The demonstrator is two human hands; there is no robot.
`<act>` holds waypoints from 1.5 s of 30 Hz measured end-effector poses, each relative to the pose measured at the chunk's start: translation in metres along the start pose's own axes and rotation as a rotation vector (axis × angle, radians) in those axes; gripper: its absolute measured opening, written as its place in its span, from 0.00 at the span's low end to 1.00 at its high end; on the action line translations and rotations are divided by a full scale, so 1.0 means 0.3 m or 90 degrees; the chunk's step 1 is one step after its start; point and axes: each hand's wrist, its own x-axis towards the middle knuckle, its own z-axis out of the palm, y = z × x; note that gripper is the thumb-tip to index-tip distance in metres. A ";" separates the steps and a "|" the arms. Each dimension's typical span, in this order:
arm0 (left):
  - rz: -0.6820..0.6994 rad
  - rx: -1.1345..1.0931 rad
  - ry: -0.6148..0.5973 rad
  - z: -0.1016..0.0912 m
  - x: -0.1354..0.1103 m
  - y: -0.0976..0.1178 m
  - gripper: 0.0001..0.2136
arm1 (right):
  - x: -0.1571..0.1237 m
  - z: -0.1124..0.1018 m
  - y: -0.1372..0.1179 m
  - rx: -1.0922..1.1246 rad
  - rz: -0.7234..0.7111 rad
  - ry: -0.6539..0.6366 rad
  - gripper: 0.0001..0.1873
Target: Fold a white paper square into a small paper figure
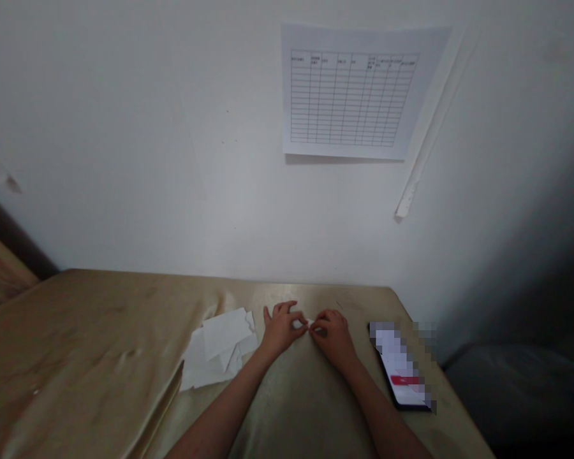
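Note:
Between my two hands is a small white piece of paper [310,323], mostly hidden by the fingers. My left hand [282,328] pinches its left side with thumb and forefinger, the other fingers raised and spread. Closed on the right side of the same piece is my right hand [333,333], its fingers curled. The fingertips of both hands nearly meet just above the brown table cover. To the left of my left forearm lies a loose pile of torn white paper sheets [227,335], overlapping and with ragged edges.
A phone [402,370] with a lit, partly blurred screen lies right of my right forearm, near the table's right edge. The brown cover [100,357] is creased on the left. A printed table sheet [354,95] hangs on the white wall [124,127] behind.

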 end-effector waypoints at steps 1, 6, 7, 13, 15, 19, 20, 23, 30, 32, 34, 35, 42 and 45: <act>0.000 -0.001 0.000 0.002 0.001 -0.002 0.06 | 0.001 0.000 0.000 0.005 0.012 0.003 0.04; 0.003 -0.003 -0.001 0.005 0.001 -0.008 0.06 | 0.003 0.011 0.011 0.023 0.056 0.027 0.03; 0.004 -0.004 -0.001 0.005 0.000 -0.009 0.06 | 0.003 0.015 0.013 0.022 0.066 0.034 0.02; 0.004 0.002 -0.010 -0.007 -0.001 -0.010 0.04 | -0.001 0.026 0.004 -0.003 0.119 0.048 0.02; 0.002 0.004 -0.026 -0.015 0.000 -0.012 0.05 | -0.002 0.024 -0.006 -0.002 0.136 0.043 0.02; -0.008 0.012 -0.041 -0.025 0.003 -0.012 0.06 | -0.002 0.020 -0.019 0.002 0.158 0.042 0.03; -0.011 0.013 -0.042 -0.025 0.004 -0.013 0.06 | -0.001 0.020 -0.020 0.002 0.161 0.043 0.04; -0.013 0.010 -0.040 -0.020 0.006 -0.017 0.06 | 0.002 0.024 -0.020 0.000 0.169 0.046 0.04; -0.026 0.000 -0.024 -0.009 0.011 -0.017 0.05 | 0.005 0.028 -0.030 -0.003 0.194 0.052 0.05; -0.030 -0.004 -0.021 -0.010 0.009 -0.012 0.05 | 0.005 0.027 -0.033 -0.004 0.197 0.059 0.06; -0.030 -0.008 -0.017 -0.012 0.008 -0.008 0.04 | 0.006 0.027 -0.035 -0.006 0.198 0.064 0.06; -0.028 -0.008 -0.015 -0.012 0.007 -0.006 0.04 | 0.006 0.028 -0.035 -0.006 0.197 0.064 0.06; -0.011 0.010 0.003 -0.003 -0.004 0.003 0.04 | 0.013 0.034 -0.034 -0.008 0.198 0.059 0.06; 0.001 0.020 0.015 -0.003 -0.011 0.011 0.04 | 0.014 0.034 -0.037 -0.015 0.196 0.052 0.06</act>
